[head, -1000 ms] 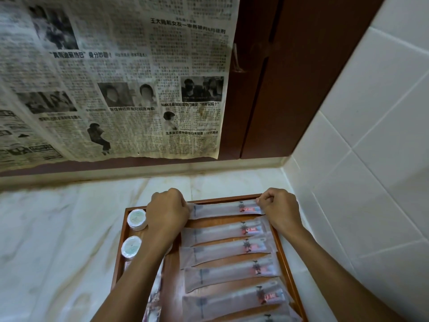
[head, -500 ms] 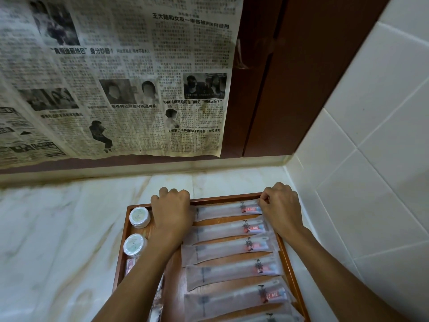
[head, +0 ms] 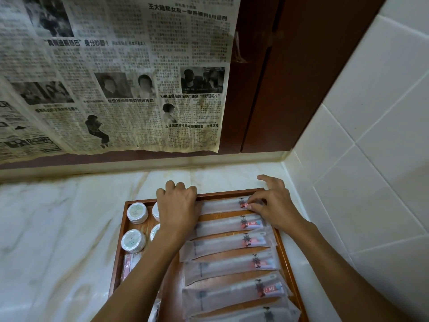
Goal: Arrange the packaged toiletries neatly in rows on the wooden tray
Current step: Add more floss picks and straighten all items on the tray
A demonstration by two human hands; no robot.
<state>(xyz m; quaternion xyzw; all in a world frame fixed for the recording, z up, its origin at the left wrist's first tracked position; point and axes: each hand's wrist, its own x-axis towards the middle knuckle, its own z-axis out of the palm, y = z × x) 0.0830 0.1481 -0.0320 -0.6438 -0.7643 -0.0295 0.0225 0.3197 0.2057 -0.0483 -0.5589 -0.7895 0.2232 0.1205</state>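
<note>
Wooden tray (head: 282, 249) walls are framing a column of clear toothbrush packets, and the top packet (head: 222, 205) is lying crosswise against the far rim, its long axis running straight from one hand to the other. The right hand (head: 274, 203) is pinching that packet's printed end between thumb and fingertip, other fingers spread loose, while the left hand (head: 178, 205) is curling over the opposite end; whether it is actually gripping, I cannot tell.
</note>
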